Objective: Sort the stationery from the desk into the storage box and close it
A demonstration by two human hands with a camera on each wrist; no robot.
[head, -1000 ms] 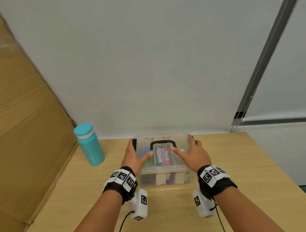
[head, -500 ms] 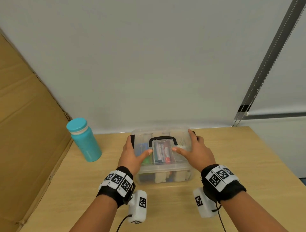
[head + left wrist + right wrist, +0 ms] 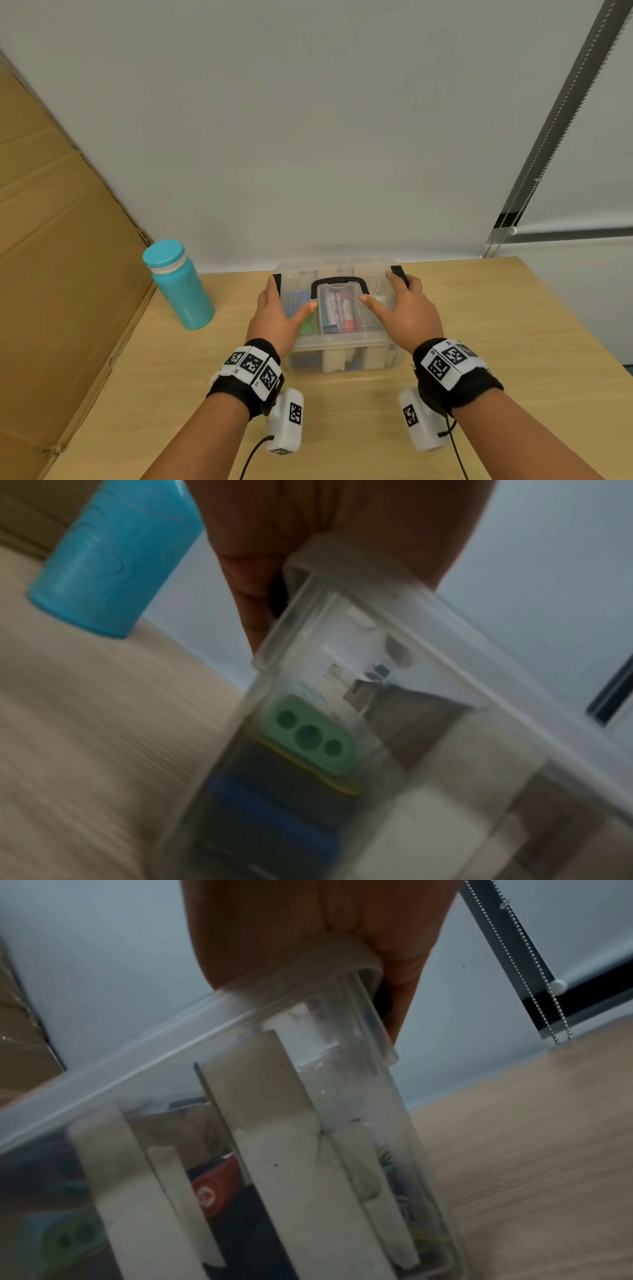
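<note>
The clear storage box (image 3: 342, 343) stands on the desk with its lid on and its black handle (image 3: 339, 281) lying flat. Markers (image 3: 337, 311) show through the lid. My left hand (image 3: 277, 315) grips the lid's left end, thumb on top, fingers down over the black left latch (image 3: 277, 593). My right hand (image 3: 404, 315) mirrors it on the right end, fingers over the right latch (image 3: 385, 999). Through the box wall (image 3: 445, 750) I see a green sharpener (image 3: 308, 734). In the right wrist view a red item (image 3: 212, 1191) lies behind the box wall (image 3: 308, 1123).
A teal bottle (image 3: 180, 284) stands upright on the wooden desk (image 3: 513, 342) to the left of the box. A cardboard sheet (image 3: 51, 274) leans along the desk's left side. A grey wall rises just behind the box, with a blind chain (image 3: 534, 192) at the right.
Both hands stay on the same ends of the lid. The box has not visibly moved on the desk; only the head view has shifted a little.
</note>
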